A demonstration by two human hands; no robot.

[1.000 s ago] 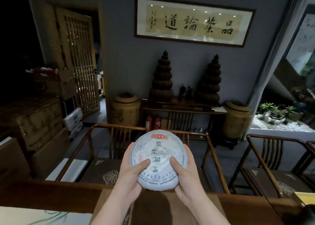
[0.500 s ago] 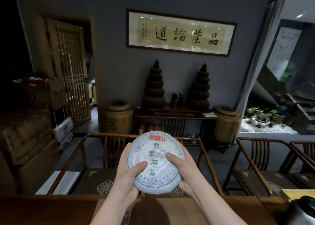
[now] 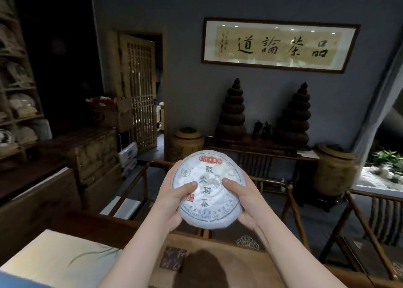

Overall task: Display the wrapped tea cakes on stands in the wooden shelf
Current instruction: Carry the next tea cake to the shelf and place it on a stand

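Wooden shelf [image 3: 15,104] newly in view at left, both hands' grip, left hand [image 3: 172,202] and right hand [image 3: 244,198], around wrapped tea cake [image 3: 209,191].

tea cake [image 3: 209,191]: white wrapper, grey-green characters and ring, red label at top, small red seal
wall [image 3: 181,47]: plain grey-blue
calligraphy scroll [image 3: 277,45]: tan paper, black characters, dark frame
jars [image 3: 334,172]: mottled ochre
lattice door [image 3: 139,104]: light wood grid
desk [image 3: 250,263]: brown wood
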